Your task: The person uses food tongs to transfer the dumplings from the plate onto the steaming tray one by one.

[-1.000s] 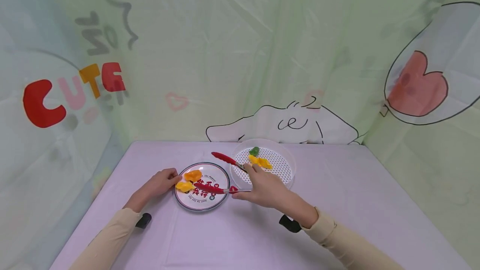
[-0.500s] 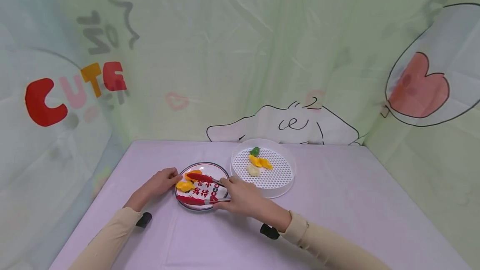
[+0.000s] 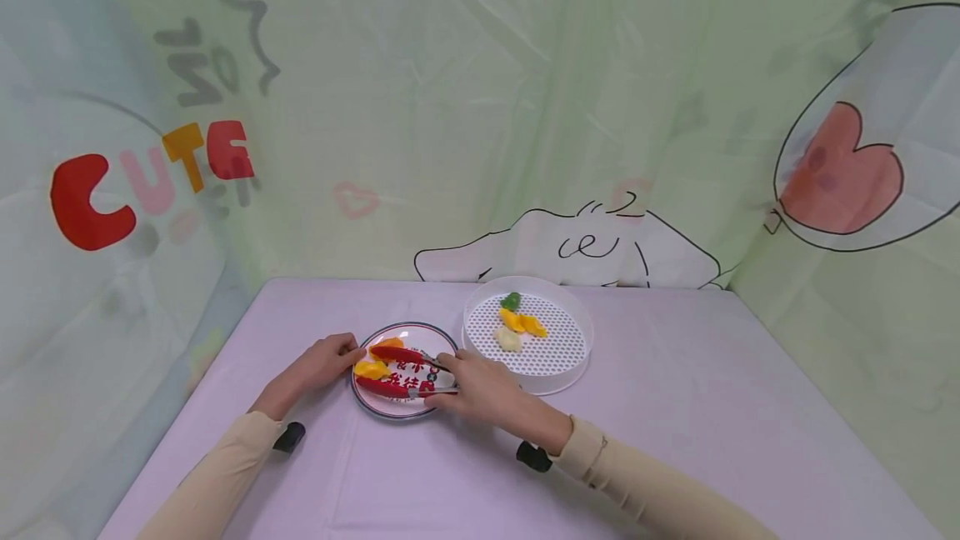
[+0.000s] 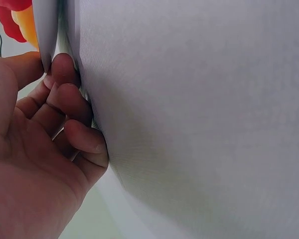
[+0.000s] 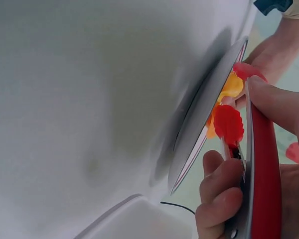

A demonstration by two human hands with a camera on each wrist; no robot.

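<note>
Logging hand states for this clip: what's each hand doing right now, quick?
Left hand: pinching the round white dark-rimmed plate at its edge.
Right hand: holding the red-tipped metal tongs, spread open over the plate.

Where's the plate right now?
In the head view, the plate lies left of centre on the table, beside the white perforated tray, its left rim pinched by the left hand.

A cartoon-printed curtain (image 3: 465, 123) hangs behind the lilac table (image 3: 675, 390).
</note>
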